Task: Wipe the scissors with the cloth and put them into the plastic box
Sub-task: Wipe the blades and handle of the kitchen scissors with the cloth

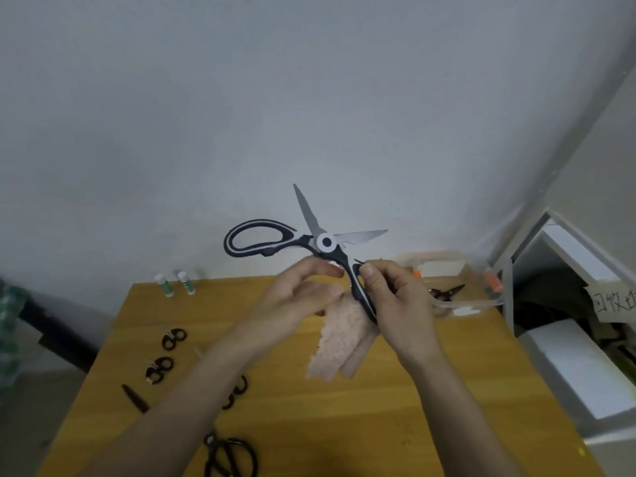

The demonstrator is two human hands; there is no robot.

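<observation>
**Open scissors held up over the table, cloth in the left hand**

A wooden table (395, 407) is filling the lower part of the view, with a pale wall rising behind it. Both forearms are reaching forward and upward from the bottom edge, meeting above the middle of the table. A clear plastic box (447, 266) is sitting at the far right corner of the table, with a small dark pair of scissors (447, 291) lying inside it.

The right hand (395, 304) is gripping the lower handle of a large black-and-white pair of scissors (325, 242), thumb on top, fingers curled around the loop. The blades are spread wide apart, one pointing up, the other pointing right; the free handle is sticking out to the left. The left hand (303, 294) is holding a pink cloth (339, 342), fingers bent around it and reaching up to just under the pivot; the cloth is hanging down between the two hands.

Several small dark scissors (173, 338) are lying on the left part of the table, and two small white-and-green tubes (175, 284) are standing at its far edge
</observation>
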